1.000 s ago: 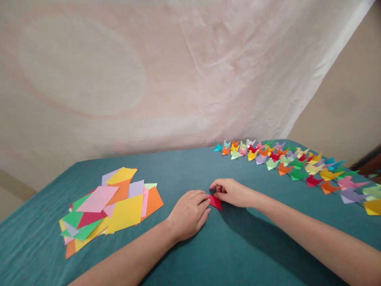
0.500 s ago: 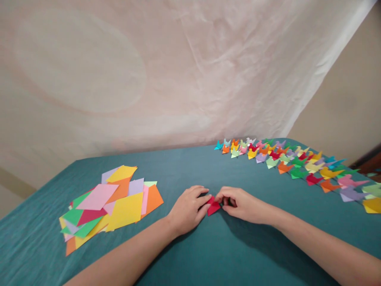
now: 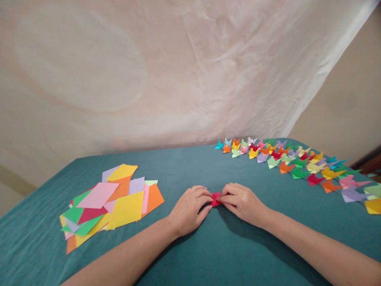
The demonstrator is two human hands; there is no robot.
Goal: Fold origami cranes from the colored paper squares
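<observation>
Head camera: from my remote post I see, at left, a loose pile of coloured paper sheets [image 3: 125,210] on a teal tablecloth [image 3: 178,171]. The left hand [image 3: 190,208] pinches one side of a small folded red paper [image 3: 215,200] set between both hands, and the right hand [image 3: 244,202] pinches the opposite side. Farther right, multicoloured origami birds [image 3: 286,168] stand in rows.

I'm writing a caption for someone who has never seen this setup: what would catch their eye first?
Probably the many-coloured folded paper birds, lined up in slanting rows along the right of the teal cloth. Next, the overlapping pile of bright paper sheets on the left. Between them, the fingers of the left hand and right hand meet at a small red paper.
</observation>
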